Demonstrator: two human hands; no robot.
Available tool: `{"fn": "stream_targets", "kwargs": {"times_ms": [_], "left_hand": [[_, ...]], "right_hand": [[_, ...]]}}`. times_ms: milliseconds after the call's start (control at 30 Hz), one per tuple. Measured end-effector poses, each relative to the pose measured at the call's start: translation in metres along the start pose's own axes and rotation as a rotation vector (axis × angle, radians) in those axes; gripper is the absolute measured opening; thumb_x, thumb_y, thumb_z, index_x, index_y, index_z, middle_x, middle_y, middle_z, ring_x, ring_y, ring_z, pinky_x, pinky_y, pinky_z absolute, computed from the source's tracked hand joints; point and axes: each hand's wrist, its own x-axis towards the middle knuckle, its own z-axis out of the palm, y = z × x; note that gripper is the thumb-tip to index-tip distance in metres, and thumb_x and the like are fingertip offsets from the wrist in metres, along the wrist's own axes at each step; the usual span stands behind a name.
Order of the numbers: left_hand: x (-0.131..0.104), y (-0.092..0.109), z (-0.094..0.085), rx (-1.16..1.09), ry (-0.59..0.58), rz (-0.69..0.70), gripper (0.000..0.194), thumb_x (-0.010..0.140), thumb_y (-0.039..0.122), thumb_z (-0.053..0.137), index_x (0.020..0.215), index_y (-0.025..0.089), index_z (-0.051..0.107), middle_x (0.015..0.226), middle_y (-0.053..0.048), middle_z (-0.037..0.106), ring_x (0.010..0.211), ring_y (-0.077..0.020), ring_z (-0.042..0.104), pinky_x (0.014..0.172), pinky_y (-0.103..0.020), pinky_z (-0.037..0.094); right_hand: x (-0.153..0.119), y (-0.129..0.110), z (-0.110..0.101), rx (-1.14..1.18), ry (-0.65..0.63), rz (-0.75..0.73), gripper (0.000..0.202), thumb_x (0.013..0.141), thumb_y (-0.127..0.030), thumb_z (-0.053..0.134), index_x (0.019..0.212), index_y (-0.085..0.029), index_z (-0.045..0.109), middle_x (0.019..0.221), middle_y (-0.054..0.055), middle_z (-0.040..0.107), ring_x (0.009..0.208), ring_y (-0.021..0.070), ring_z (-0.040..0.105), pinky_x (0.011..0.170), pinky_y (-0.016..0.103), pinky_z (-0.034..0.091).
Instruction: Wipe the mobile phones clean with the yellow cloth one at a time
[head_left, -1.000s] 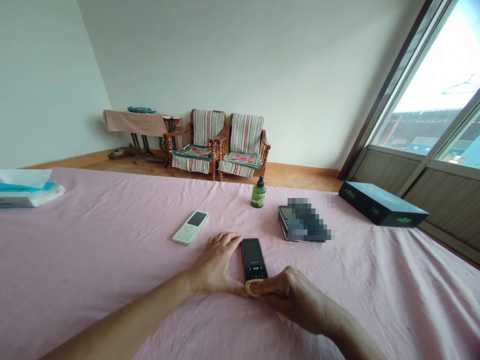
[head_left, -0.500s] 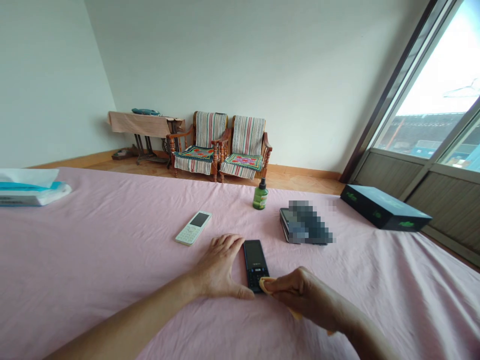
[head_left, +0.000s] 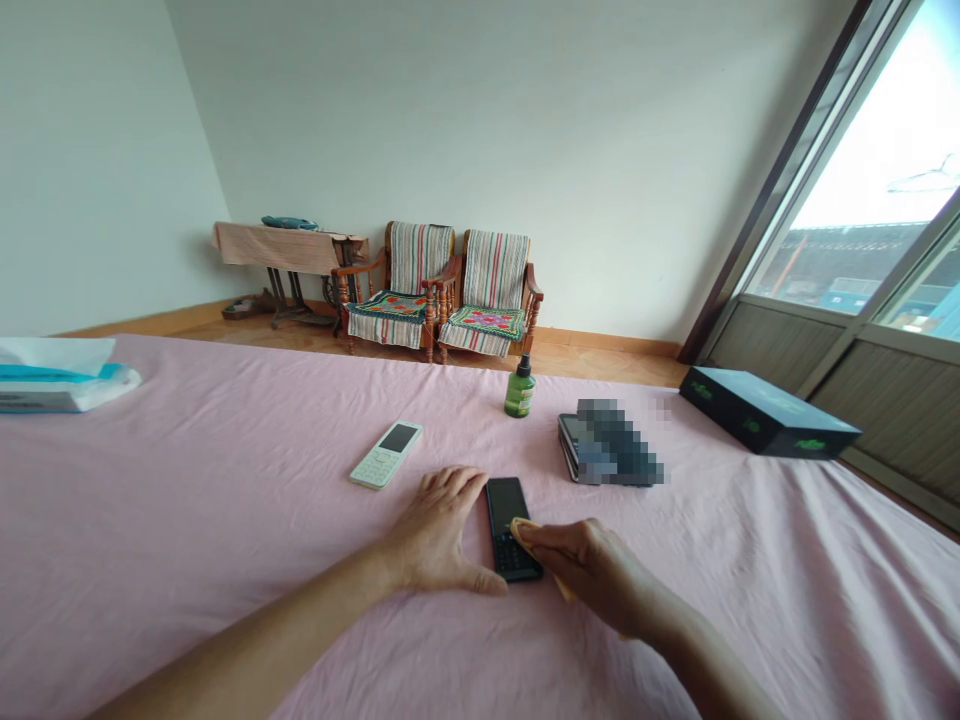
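A black keypad phone (head_left: pixel 507 503) lies face up on the pink cloth, its screen end pointing away from me. My left hand (head_left: pixel 442 535) rests along its left side, fingers and thumb spread apart, with the fingertips by the phone's top corner and the thumb near its bottom. My right hand (head_left: pixel 592 565) pinches a yellow-orange cloth (head_left: pixel 523 530), which presses on the phone where the screen meets the keys. Much of that cloth is hidden under the right hand. To the left of the black phone lies a white keypad phone (head_left: pixel 388 455).
Beyond the phones stands a green pump bottle (head_left: pixel 519 388). Right of it is a dark, partly pixelated stack (head_left: pixel 609 445), then a black box (head_left: pixel 769 412). A tissue pack (head_left: pixel 67 388) sits at the far left. Two wooden chairs (head_left: pixel 491 275) stand against the wall.
My right hand has slid the cloth from the phone's lower keys up toward the bottom of its screen. My left hand has stayed in place.
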Motion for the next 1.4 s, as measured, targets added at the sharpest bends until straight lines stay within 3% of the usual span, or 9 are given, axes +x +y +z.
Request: {"fn": "stream_targets", "kwargs": {"times_ms": [200, 400, 567, 667, 767, 867, 1033, 1233, 1400], "left_hand": [[0.001, -0.002, 0.002, -0.008, 0.013, -0.001, 0.107, 0.05, 0.076, 0.069, 0.135, 0.018, 0.039, 0.136, -0.016, 0.046, 0.125, -0.0382, 0.04, 0.104, -0.052, 0.03], [0.0, 0.002, -0.001, -0.009, 0.004, -0.012, 0.103, 0.054, 0.073, 0.069, 0.134, 0.016, 0.04, 0.136, -0.017, 0.045, 0.125, -0.038, 0.039, 0.103, -0.053, 0.03], [0.001, 0.003, 0.001, -0.027, 0.02, -0.02, 0.104, 0.051, 0.073, 0.071, 0.134, 0.018, 0.041, 0.135, -0.016, 0.046, 0.124, -0.0374, 0.04, 0.104, -0.052, 0.03], [-0.001, 0.002, 0.0, -0.027, 0.004, -0.024, 0.107, 0.052, 0.071, 0.072, 0.138, 0.018, 0.036, 0.138, -0.017, 0.042, 0.126, -0.0386, 0.038, 0.105, -0.053, 0.029], [-0.004, 0.006, -0.003, -0.055, 0.036, -0.013, 0.109, 0.051, 0.07, 0.075, 0.14, 0.019, 0.034, 0.141, -0.017, 0.039, 0.127, -0.0395, 0.036, 0.105, -0.054, 0.028], [-0.009, 0.018, -0.007, -0.125, 0.083, 0.013, 0.088, 0.053, 0.055, 0.082, 0.127, 0.022, 0.049, 0.129, -0.011, 0.048, 0.118, -0.0344, 0.045, 0.101, -0.048, 0.037], [-0.014, 0.037, -0.002, -0.259, 0.099, 0.056, 0.052, 0.064, 0.024, 0.079, 0.111, 0.022, 0.059, 0.11, -0.006, 0.056, 0.101, -0.0242, 0.056, 0.09, -0.035, 0.047], [-0.014, 0.041, 0.001, -0.293, 0.166, 0.055, 0.045, 0.069, 0.007, 0.066, 0.111, 0.022, 0.058, 0.103, -0.004, 0.059, 0.097, -0.021, 0.057, 0.088, -0.031, 0.047], [-0.014, 0.043, -0.003, -0.353, 0.221, 0.024, 0.035, 0.07, 0.005, 0.062, 0.1, 0.022, 0.062, 0.097, -0.003, 0.06, 0.091, -0.0194, 0.059, 0.08, -0.028, 0.048]], "right_hand": [[0.0, 0.0, 0.004, -0.011, -0.072, -0.069, 0.04, 0.089, -0.049, 0.046, 0.076, -0.021, 0.072, 0.062, -0.001, 0.066, 0.059, 0.0158, 0.05, 0.051, 0.023, 0.035], [0.005, -0.007, 0.011, -0.092, 0.033, -0.071, 0.039, 0.093, -0.042, 0.042, 0.081, -0.021, 0.072, 0.054, -0.002, 0.055, 0.052, 0.0119, 0.049, 0.05, 0.021, 0.032], [-0.002, -0.012, 0.011, -0.067, -0.077, -0.153, 0.039, 0.092, -0.041, 0.046, 0.07, -0.019, 0.07, 0.056, -0.003, 0.055, 0.055, 0.0128, 0.051, 0.051, 0.021, 0.033], [0.0, -0.003, 0.007, -0.021, 0.024, -0.062, 0.042, 0.092, -0.045, 0.043, 0.072, -0.018, 0.069, 0.05, -0.003, 0.049, 0.05, 0.0122, 0.048, 0.047, 0.021, 0.031], [0.009, 0.012, 0.009, 0.09, 0.26, 0.086, 0.045, 0.09, -0.052, 0.043, 0.082, -0.016, 0.069, 0.045, -0.005, 0.042, 0.042, 0.0101, 0.042, 0.041, 0.021, 0.029], [0.016, 0.023, 0.014, 0.234, 0.406, 0.18, 0.05, 0.085, -0.059, 0.048, 0.096, -0.014, 0.068, 0.051, -0.003, 0.051, 0.04, 0.0103, 0.047, 0.039, 0.02, 0.033], [0.018, 0.024, 0.023, 0.37, 0.387, 0.207, 0.054, 0.08, -0.063, 0.052, 0.098, -0.014, 0.065, 0.066, 0.002, 0.061, 0.045, 0.0128, 0.055, 0.035, 0.019, 0.035], [0.02, 0.024, 0.032, 0.391, 0.432, 0.184, 0.051, 0.081, -0.063, 0.05, 0.076, -0.014, 0.061, 0.062, 0.002, 0.06, 0.045, 0.0137, 0.057, 0.039, 0.021, 0.038], [0.025, 0.01, 0.043, 0.375, 0.48, 0.142, 0.054, 0.081, -0.065, 0.048, 0.07, -0.014, 0.06, 0.058, 0.001, 0.057, 0.05, 0.0159, 0.059, 0.04, 0.021, 0.041]]}}
